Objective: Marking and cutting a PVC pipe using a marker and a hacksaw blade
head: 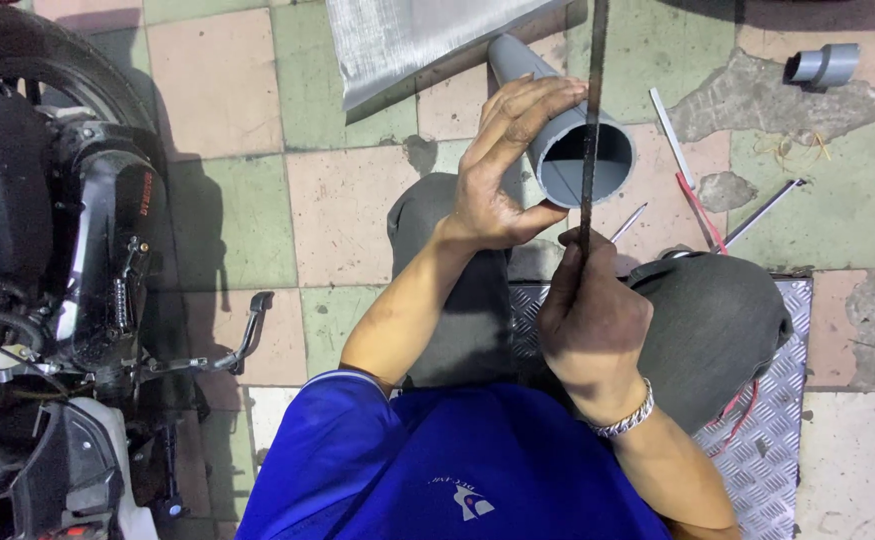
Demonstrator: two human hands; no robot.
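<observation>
My left hand (492, 165) holds the grey pipe (567, 140). My right hand (587, 315) grips the saw blade (591, 110), cutting down its open end; the cut looks just begun.

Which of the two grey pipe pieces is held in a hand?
The long grey pipe, gripped by the left hand. The short grey fitting lies alone on the floor tiles.

Single head-worn view, looking steeply down, close over own lap and tiled floor (227, 210); motorcycle (47, 250) at left.

Bright, even overhead light; soft shadow beside the black motorcycle (47, 250); sharp focus, slight wide-angle stretch at edges
</observation>
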